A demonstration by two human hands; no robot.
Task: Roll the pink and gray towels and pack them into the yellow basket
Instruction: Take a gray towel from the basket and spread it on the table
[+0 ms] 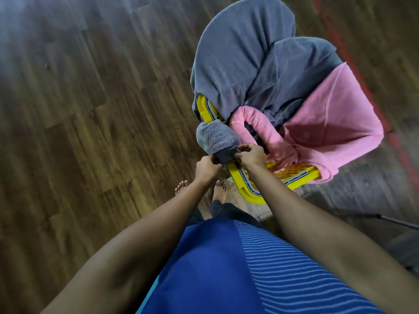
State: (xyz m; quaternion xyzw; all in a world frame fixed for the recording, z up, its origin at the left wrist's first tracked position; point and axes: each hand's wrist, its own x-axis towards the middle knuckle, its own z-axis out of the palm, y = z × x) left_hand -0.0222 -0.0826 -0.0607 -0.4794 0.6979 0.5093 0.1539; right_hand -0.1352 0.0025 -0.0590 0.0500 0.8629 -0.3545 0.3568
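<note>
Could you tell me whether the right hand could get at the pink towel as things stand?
Probably yes, once it lets go: the right hand pinches the small gray towel, yet the pink towel lies just beside it with nothing between.

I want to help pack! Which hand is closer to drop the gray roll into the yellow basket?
Probably the right. Both hands pinch the gray roll, but the right hand sits over the yellow basket; the left hand is out over the floor.
</note>
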